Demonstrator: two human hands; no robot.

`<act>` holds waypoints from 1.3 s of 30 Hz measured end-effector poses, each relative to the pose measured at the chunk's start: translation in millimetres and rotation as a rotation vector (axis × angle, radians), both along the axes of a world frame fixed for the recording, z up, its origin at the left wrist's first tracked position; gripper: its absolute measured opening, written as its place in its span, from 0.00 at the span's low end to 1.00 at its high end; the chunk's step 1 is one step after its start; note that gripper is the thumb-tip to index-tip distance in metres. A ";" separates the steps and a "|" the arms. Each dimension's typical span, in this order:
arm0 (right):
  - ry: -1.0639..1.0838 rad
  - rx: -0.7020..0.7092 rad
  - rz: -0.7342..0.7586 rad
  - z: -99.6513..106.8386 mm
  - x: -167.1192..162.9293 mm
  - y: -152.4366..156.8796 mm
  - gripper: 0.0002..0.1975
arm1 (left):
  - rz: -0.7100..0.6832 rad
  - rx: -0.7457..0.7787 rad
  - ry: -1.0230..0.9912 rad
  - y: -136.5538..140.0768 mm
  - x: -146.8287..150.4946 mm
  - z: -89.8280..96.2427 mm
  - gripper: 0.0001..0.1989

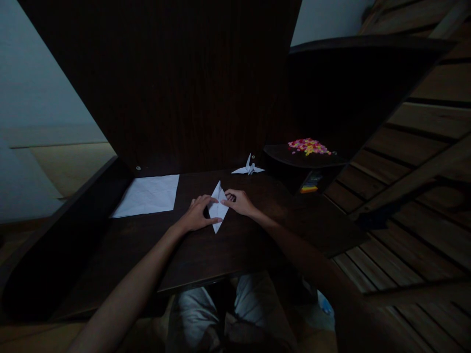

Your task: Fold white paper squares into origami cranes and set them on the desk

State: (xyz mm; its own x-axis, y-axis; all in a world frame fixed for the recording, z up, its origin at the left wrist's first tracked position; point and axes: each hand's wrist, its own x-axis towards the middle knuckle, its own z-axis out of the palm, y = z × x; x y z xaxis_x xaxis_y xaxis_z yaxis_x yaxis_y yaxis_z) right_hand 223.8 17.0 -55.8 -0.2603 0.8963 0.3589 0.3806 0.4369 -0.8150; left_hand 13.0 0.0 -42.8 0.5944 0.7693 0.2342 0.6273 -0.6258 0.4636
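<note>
A white sheet of paper folded into a narrow diamond (218, 208) lies on the dark wooden desk (235, 255), its points facing toward and away from me. My left hand (196, 213) holds it from the left, with the thumb across the lower half and a fingertip near the middle. From the right, my right hand (239, 202) pinches the diamond's right edge, thumb on top and the other fingers curled beside and partly under it. Just beyond stands a finished white paper crane (250, 168), touched by neither hand.
Flat white paper (149, 196) lies at the left near the desk's raised side panel (73, 235). A heap of small pink, red and yellow pieces (309, 146) rests on the corner shelf (283, 156). A tall dark back panel (176, 88) rises behind the desk.
</note>
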 end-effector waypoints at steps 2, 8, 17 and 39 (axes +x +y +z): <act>0.015 -0.002 -0.006 1.0 0.1 0.1 0.09 | -0.023 -0.019 -0.001 -1.0 0.7 1.6 0.27; 0.114 -0.022 -0.020 5.7 0.3 1.3 0.13 | -0.077 -0.027 -0.010 -3.8 1.6 4.1 0.26; 0.190 0.082 -0.117 14.2 -4.0 -4.7 0.11 | -0.077 0.090 0.066 -9.6 5.7 8.7 0.27; 0.107 0.124 -0.075 15.8 0.8 -8.4 0.08 | -0.102 0.110 0.096 -14.6 9.8 11.6 0.27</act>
